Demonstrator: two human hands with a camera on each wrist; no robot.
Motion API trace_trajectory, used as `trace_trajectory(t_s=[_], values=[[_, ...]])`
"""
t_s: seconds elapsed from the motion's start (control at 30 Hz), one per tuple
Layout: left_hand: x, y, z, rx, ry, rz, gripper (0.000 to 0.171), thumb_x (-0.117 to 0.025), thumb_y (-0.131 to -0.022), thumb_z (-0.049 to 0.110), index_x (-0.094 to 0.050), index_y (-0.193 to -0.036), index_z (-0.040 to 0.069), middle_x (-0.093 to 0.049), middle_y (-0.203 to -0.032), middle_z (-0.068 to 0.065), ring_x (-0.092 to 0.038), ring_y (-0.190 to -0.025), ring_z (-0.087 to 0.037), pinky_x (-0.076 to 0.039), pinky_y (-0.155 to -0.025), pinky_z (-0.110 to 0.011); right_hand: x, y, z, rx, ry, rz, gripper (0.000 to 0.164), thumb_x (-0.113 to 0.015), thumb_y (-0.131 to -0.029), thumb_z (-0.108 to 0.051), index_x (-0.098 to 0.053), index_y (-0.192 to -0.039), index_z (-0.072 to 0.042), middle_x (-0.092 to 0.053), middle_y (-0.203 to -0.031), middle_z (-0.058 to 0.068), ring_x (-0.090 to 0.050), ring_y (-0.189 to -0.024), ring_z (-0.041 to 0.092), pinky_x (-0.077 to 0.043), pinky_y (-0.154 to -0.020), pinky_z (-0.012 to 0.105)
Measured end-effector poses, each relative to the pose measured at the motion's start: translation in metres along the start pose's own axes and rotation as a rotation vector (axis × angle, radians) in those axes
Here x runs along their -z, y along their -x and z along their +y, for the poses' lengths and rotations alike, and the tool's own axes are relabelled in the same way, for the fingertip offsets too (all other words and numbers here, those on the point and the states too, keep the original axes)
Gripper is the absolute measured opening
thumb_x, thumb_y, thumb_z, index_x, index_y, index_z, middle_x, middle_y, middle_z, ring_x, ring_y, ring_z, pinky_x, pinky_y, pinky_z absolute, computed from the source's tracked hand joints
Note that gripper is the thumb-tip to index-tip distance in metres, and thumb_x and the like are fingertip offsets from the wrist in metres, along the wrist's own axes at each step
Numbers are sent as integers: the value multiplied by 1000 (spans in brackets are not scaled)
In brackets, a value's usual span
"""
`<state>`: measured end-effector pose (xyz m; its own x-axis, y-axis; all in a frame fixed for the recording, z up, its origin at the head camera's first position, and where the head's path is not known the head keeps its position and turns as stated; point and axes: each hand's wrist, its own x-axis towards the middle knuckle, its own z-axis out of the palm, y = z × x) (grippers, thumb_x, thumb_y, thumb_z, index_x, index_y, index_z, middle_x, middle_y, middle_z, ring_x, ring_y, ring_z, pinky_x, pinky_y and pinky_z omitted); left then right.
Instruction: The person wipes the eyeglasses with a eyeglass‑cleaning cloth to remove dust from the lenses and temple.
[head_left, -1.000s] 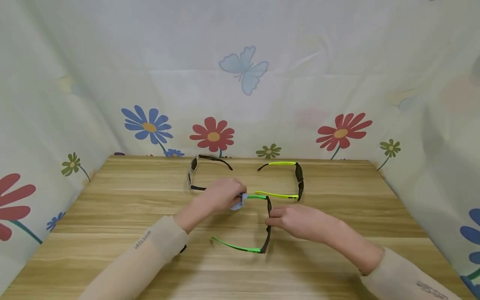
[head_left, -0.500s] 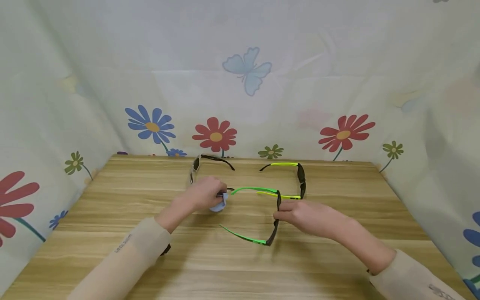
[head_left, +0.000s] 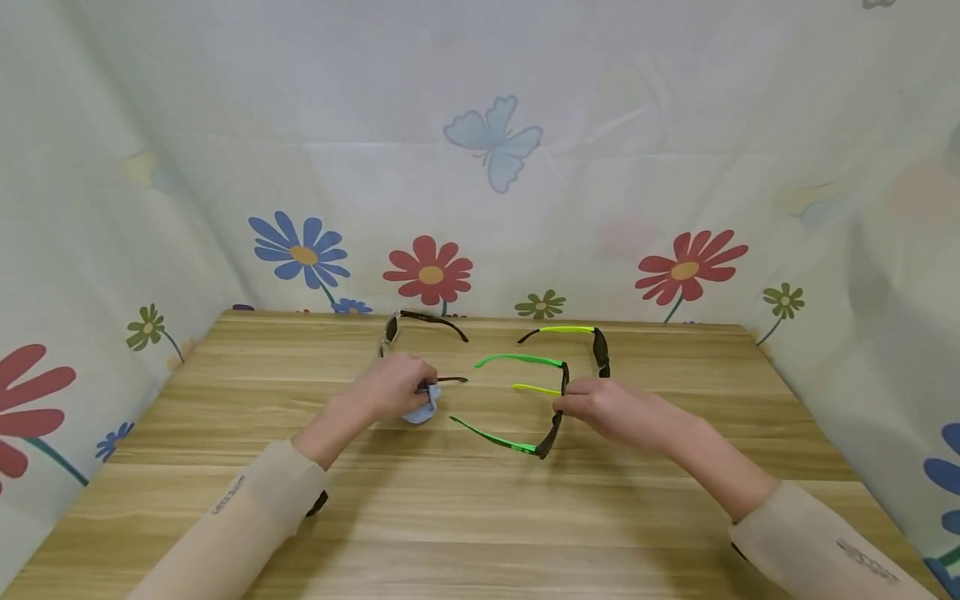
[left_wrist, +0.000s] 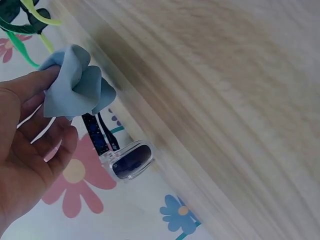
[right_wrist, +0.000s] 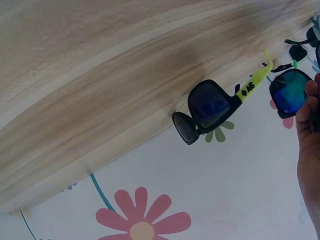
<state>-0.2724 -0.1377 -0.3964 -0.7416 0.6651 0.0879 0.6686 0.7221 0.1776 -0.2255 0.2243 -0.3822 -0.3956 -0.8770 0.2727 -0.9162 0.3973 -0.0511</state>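
In the head view my left hand [head_left: 393, 387] pinches a crumpled light-blue cloth [head_left: 422, 408] between thumb and fingers. The left wrist view shows this cloth [left_wrist: 75, 82] bunched at the fingertips, the other fingers loosely bent. My right hand [head_left: 607, 406] grips sunglasses with bright green arms [head_left: 525, 358] by the middle of their black front. Both arms are unfolded and point left. In the right wrist view their mirrored blue-green lens [right_wrist: 290, 93] shows beside the fingers. Behind them, sunglasses with yellow arms [head_left: 602, 350] are partly hidden.
Clear-framed sunglasses with dark arms [head_left: 392, 327] lie unfolded behind my left hand, which partly hides them. The wooden table [head_left: 465, 533] ends at a floral curtain [head_left: 585, 208] at the back. A small dark object [head_left: 318, 503] shows beside my left sleeve.
My left hand has moved left with the cloth, away from the green arm of the sunglasses. My right hand has carried the green-armed sunglasses toward the back and slightly right, over the yellow-armed pair.
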Motion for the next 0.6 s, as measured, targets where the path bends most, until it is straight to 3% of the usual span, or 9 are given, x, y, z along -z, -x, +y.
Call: trace_trajectory(t_s=[0.17, 0.6], values=[[3, 0, 2, 14, 6, -13, 8, -75, -92, 8, -72, -86, 12, -63, -77, 6, -53, -69, -11, -48, -64, -29, -7, -8, 12, 14, -32, 45, 20, -76, -87, 7, -74, -104, -1, -68, -95, 5, -66, -86, 14, -57, -75, 27], [8, 3, 4, 8, 16, -12, 9, -75, -92, 8, -72, -85, 13, -62, -76, 7, -52, -67, -10, -46, -62, -28, -18, -28, 30, -80, -54, -6, 14, -72, -92, 7, -72, -103, -1, -69, -95, 6, -66, -87, 17, -56, -76, 32]])
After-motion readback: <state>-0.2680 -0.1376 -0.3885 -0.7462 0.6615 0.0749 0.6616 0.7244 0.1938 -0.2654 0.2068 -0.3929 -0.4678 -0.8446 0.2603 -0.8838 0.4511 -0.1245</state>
